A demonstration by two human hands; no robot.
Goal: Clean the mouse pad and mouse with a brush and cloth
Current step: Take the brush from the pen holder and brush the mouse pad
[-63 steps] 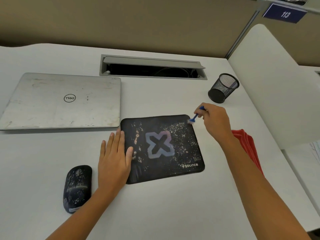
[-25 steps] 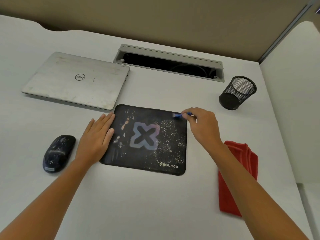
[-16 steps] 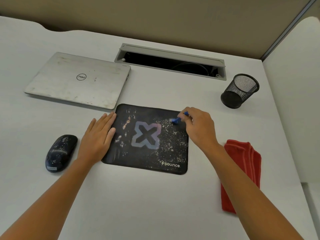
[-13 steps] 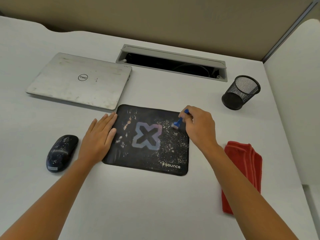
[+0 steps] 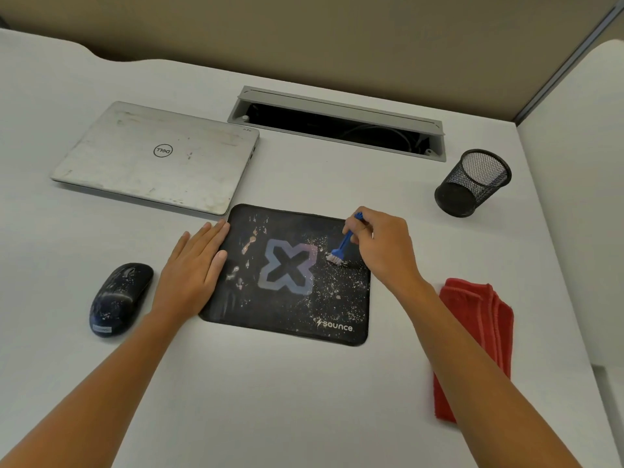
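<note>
The mouse pad (image 5: pixel 287 309) lies flat on the desk (image 5: pixel 304 400), long axis running left to right. The right hand (image 5: pixel 385 246) sits over the pad's far right corner, fingers curled round the blue handle of a small brush (image 5: pixel 341 243). The brush slants down toward the pad's centre, its pale bristles touching the surface just right of the X logo. The left hand (image 5: pixel 192 265) lies flat with straight fingers at the pad's left edge, fingertips and thumb overlapping that edge, apparently pinning it; it grasps nothing.

Pale crumbs speckle the pad's right half, thickest from the bristles toward the near right corner. Larger pinkish smears sit left of the logo, close to the left thumb. So the dirt lies nearward and leftward of the bristles, and the right hand is the one within reach of the crumbs. I judge the pad's brushing to be at an early stage, and the coming stroke likely has to run along the right half toward the near edge.

The mouse (image 5: pixel 120 297), also speckled, sits left of the pad, beyond the left hand. A closed laptop (image 5: pixel 158 157) lies behind the pad's far left corner. A folded red cloth (image 5: pixel 472 339) lies right of the pad, beside the right forearm, untouched
</note>
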